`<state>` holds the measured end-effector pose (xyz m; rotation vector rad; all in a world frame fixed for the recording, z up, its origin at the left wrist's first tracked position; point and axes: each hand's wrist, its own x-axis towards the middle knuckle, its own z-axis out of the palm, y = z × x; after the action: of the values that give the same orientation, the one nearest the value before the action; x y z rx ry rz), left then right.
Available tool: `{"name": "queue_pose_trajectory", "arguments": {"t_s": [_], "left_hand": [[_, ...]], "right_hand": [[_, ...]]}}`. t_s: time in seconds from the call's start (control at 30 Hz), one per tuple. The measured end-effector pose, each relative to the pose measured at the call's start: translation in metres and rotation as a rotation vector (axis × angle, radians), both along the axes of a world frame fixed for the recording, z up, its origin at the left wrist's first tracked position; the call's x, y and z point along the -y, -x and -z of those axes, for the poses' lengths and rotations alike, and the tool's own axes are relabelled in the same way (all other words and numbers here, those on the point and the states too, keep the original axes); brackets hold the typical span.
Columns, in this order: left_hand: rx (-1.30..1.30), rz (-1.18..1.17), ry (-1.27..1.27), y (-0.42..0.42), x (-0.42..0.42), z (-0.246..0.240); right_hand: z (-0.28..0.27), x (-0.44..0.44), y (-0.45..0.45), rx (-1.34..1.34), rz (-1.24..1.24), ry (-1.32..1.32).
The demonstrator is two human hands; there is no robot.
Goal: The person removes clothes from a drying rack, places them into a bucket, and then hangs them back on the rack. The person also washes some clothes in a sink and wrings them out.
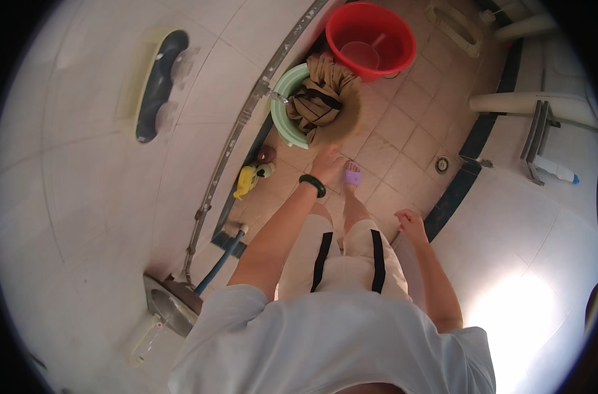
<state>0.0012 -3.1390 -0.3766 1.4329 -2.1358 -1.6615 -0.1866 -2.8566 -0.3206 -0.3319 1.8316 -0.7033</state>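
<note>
A pale green basin [279, 111] stands on the tiled floor against the left wall. Bunched brown cloth [323, 111] with black trim fills it and drapes over its right side, where the edge is blurred. My left hand [327, 165], with a dark bangle at the wrist, reaches just short of the basin's near side. Its thumb is apart from the fingers, and no held thing shows. At my right side hangs my right hand [411, 224], fingers loosely curled, with nothing visible in it. Behind the green basin, a red basin [368, 42] touches or nearly touches the cloth.
A metal pipe [239, 118] with a tap [279, 97] runs along the left wall. A yellow object [244, 181] lies by that wall, near a blue hose [220, 263]. A floor drain [442, 165] sits at right. A rack [535, 143] holds a white tube [555, 169].
</note>
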Motion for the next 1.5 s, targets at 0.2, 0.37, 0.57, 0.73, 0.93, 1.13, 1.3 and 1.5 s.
{"name": "queue_pose_trajectory", "arguments": {"t_s": [0.2,0.37,0.57,0.73,0.93,1.13,1.3,1.5], "left_hand": [[0.297,0.133,-0.082,0.146,0.083,0.089],[0.243,-0.158,0.039,0.214,0.144,0.166],[0.075,-0.667,-0.221,0.239,0.190,0.214],[-0.064,-0.472,-0.049,0.197,0.193,0.182],[-0.289,-1.245,-0.183,0.058,0.132,0.152],[0.231,-1.439,-0.496,-0.033,0.090,0.213],[0.448,-0.316,0.232,0.018,0.076,0.212],[0.382,0.373,-0.074,0.064,0.061,0.195]], "right_hand": [[0.026,-0.055,0.014,0.091,0.421,-0.156],[0.029,-0.096,-0.023,0.124,0.528,-0.326],[0.031,-0.101,-0.060,0.248,0.580,-0.442],[0.043,-0.068,-0.053,0.304,0.562,-0.408],[0.052,-0.029,-0.026,0.296,0.528,-0.320],[0.057,-0.016,-0.013,0.313,0.490,-0.310],[0.057,-0.015,-0.012,0.321,0.497,-0.349],[0.059,-0.008,-0.014,0.335,0.499,-0.375]]}}
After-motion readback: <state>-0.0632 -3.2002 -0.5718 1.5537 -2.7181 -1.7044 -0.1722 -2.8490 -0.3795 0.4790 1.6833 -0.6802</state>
